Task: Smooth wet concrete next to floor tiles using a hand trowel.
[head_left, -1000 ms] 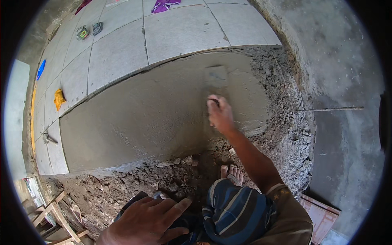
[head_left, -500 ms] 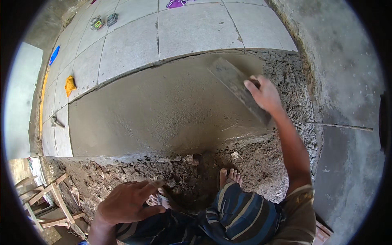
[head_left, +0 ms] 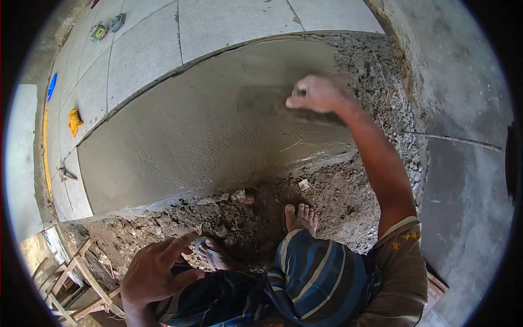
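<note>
My right hand point(head_left: 318, 94) is closed round the grip of a long flat plastering trowel point(head_left: 262, 101). Motion blurs the blade, which lies low over a strip of smooth wet mortar point(head_left: 163, 147); whether it touches the surface I cannot tell. My left hand point(head_left: 155, 270) hangs above my left knee, its fingers stretched and nothing held in them. Faint ridges and small pits mark the middle of the mortar, while its right end borders rough, lumpy mortar point(head_left: 365, 82).
Large pale tiles point(head_left: 229, 27) border the mortar's far side. A hammer point(head_left: 66, 174) and a yellow cloth point(head_left: 74, 122) lie on tiles at left. A thin rod point(head_left: 455, 139) juts from the right edge. Broken soil point(head_left: 340, 191) surrounds my feet; wooden pieces point(head_left: 81, 272) stand at lower left.
My right hand and the trowel have moved left over the mortar, and the blade has swung from a slant to nearly crosswise. The whole view has shifted slightly; my left hand stays near my knee.
</note>
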### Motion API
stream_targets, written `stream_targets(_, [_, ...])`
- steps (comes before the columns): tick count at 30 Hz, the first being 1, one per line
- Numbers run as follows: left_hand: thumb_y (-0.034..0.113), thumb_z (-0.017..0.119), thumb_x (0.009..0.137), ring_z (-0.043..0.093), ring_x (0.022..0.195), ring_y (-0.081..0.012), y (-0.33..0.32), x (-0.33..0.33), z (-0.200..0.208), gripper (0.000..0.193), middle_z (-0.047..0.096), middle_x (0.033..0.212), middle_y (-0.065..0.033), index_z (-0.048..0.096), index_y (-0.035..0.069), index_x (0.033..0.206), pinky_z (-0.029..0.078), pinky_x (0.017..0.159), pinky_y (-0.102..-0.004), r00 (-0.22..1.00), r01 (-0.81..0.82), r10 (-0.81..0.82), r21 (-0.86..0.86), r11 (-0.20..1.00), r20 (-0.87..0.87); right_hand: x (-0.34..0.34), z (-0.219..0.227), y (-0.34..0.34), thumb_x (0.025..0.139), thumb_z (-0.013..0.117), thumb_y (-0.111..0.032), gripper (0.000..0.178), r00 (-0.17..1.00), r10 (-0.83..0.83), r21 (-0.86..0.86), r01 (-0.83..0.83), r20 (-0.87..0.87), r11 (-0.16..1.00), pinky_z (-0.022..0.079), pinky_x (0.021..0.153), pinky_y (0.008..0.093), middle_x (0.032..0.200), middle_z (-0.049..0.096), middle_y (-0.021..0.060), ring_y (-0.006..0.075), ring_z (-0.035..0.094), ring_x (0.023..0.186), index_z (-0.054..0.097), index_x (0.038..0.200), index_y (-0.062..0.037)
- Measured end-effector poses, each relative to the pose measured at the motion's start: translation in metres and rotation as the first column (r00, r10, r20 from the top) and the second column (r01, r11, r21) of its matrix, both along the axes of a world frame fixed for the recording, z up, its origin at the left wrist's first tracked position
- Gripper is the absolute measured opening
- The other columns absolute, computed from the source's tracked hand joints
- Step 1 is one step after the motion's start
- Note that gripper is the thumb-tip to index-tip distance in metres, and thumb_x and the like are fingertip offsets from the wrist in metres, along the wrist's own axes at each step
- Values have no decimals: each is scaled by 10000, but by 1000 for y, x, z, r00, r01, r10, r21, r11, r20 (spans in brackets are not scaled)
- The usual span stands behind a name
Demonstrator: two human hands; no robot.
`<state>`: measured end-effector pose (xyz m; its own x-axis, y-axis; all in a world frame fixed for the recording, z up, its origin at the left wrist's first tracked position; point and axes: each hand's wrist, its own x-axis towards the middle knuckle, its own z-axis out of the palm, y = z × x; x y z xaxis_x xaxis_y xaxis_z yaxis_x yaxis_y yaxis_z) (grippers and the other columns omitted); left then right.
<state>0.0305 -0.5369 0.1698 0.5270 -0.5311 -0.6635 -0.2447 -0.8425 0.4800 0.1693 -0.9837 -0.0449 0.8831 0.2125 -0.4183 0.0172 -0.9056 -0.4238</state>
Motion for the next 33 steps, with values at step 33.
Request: stream_targets(33, [355,768,892,663,983,-375,-27,-5,13,724,686,1125,-167,497,79,1504,528,858,-469,923,350,-308,-169,921,231,-188,-53,197,1004,609,-326,471,851,-512,628,337,115,702,559,825,488,979,719,288,445,714,925,633,1307,34])
